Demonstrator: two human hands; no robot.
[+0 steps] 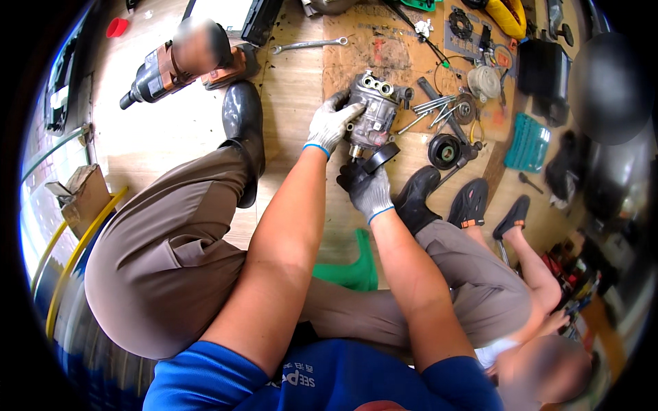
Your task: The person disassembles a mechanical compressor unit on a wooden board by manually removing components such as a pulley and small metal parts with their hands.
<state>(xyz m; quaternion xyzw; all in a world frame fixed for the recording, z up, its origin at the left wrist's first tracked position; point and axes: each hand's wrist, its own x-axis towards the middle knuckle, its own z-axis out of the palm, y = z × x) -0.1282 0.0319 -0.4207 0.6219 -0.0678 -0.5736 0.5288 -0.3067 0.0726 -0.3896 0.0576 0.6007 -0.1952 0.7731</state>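
Note:
A grey metal compressor [373, 113] with two round ports on top is held up in front of me. My left hand [331, 125], in a white and grey work glove, is closed around its left side. Below it, my gloved right hand [371, 192] is closed on a black ring-shaped pulley [381, 158]. The pulley sits tilted beside the compressor's lower shaft end [356, 150], and I cannot tell whether they touch. Dark glove fingers partly hide that end. Closest on the right, another black pulley [444, 151] lies on the floor.
Several long bolts [433, 106] lie on stained cardboard [343, 65], near a hammer [467, 153]. Beyond my left boot [242, 113] is a cordless power tool [171, 68]; a wrench [310, 45] lies farther right. At right are a teal tray [526, 142] and another person's shoes [469, 203].

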